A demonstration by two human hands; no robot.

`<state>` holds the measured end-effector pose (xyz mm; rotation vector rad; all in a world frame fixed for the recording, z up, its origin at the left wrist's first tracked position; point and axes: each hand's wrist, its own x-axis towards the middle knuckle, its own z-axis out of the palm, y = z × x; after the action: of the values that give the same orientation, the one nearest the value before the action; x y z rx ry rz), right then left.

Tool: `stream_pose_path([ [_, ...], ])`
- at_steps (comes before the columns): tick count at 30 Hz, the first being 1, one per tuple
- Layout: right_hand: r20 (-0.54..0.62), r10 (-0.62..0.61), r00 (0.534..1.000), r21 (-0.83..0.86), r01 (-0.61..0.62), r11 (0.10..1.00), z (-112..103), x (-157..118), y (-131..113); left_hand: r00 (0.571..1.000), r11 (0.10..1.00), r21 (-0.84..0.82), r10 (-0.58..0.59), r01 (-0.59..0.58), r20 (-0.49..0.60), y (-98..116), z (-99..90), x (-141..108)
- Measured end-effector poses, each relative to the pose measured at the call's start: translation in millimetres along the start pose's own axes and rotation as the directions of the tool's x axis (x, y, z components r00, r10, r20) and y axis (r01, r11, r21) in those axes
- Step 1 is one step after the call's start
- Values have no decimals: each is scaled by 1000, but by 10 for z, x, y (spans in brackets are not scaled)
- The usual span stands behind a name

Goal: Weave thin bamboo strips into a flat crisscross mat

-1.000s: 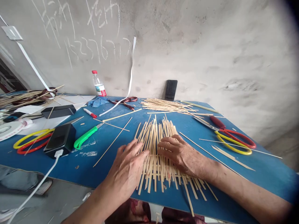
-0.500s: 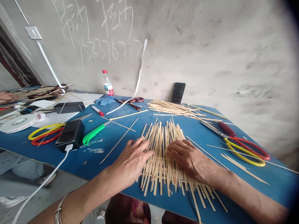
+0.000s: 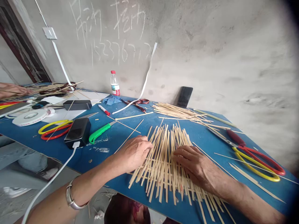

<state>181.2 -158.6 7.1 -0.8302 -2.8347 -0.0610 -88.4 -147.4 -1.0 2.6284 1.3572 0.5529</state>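
Observation:
Thin bamboo strips, partly woven with crosswise strips, fan out on the blue table near its front edge. At their left edge is my left hand, fingers curled together on a strip end. My right hand lies over the right part of the weave, palm down, fingers extended and resting on the strips. A silver bracelet circles my left wrist. Behind the weave lies a pile of loose strips.
Scissors and loose strips lie at the right. On the left are a green-handled knife, a black power bank with white cable, more scissors and a tape roll. Another person's hand is at far left.
The view has shifted left, moving the scene rightward. My left hand has closed its fingers at the left edge, and some strips there slant outward more. My right hand remains on the weave.

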Motion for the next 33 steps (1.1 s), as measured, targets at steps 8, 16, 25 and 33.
stream_pose_path([
  [8, -11, -9, 1000, 14, 10, 1000, -4, 25, 4, 999, 996, -84, -33, 30, -37, -23, 95, -8],
  [16, -47, -38, 998, -10, 38, 999, -9, 22, -2, 995, 995, -95, -11, 1, -102, 5, 104, -14],
  [25, 35, -76, 996, -4, 76, 997, -109, 229, -127, 991, 997, 32, -64, 68, -120, -52, 110, -15],
  [33, 120, -99, 988, -91, 110, 990, 27, 574, -267, 994, 999, -5, -40, 40, -102, -59, 139, -25],
])
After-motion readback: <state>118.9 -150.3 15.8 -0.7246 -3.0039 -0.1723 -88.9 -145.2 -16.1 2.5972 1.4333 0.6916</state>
